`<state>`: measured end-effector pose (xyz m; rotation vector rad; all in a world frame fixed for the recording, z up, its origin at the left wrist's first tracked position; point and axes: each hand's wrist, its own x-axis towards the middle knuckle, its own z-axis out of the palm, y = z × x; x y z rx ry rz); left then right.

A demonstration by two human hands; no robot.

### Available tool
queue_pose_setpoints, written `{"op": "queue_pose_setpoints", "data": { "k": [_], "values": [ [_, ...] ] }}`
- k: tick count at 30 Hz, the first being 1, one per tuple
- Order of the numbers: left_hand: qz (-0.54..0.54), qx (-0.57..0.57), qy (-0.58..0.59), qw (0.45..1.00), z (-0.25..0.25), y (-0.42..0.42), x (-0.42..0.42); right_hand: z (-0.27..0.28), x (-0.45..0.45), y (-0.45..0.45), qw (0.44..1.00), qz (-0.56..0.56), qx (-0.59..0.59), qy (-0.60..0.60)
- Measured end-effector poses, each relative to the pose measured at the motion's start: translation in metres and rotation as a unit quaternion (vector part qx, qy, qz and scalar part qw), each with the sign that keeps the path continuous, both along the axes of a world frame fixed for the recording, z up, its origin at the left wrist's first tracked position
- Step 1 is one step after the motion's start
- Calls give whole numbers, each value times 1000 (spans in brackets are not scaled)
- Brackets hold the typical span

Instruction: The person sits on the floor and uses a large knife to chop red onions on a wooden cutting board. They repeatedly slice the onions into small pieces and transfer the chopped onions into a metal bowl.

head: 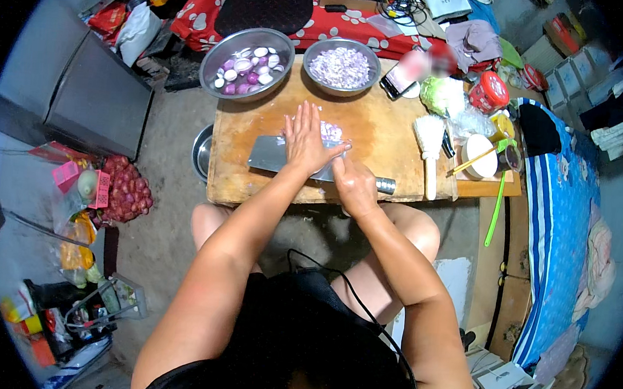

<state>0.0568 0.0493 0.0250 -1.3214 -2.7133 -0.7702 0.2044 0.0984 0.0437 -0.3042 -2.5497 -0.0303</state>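
Note:
A cleaver [269, 153] lies with its broad blade across the wooden board [225, 183], its handle pointing right. My left hand [305, 142] rests flat over the blade, fingers spread and pointing away from me. My right hand [354, 185] is closed around the cleaver near where blade meets handle. Chopped purple onion [330, 131] lies just beyond the blade, partly hidden by my left hand. At the board's far left, a metal bowl [208, 76] holds peeled onion pieces, some halved. A second metal bowl [341, 92] to its right is filled with diced onion.
On the right are a white brush [429, 143], a phone [398, 82], a cabbage [442, 97], a red-lidded tub [489, 91] and a white bowl [479, 156] with chopsticks [471, 162]. A metal basin [202, 151] shows past the board's left edge. A net of onions [125, 189] stands left.

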Motion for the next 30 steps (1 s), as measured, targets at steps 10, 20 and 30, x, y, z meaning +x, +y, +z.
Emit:
{"op": "queue_pose_setpoints", "data": {
  "k": [10, 20, 30],
  "values": [
    [48, -46, -3, 998, -19, 6, -21, 0, 14, 10, 1000, 1, -20, 5],
    [160, -13, 33, 987, -37, -33, -79, 20, 57, 34, 992, -58, -108, -16],
    [-16, 0, -6, 1000, -40, -68, 27, -22, 66, 48, 797, -113, -589, 69]
  ]
}}
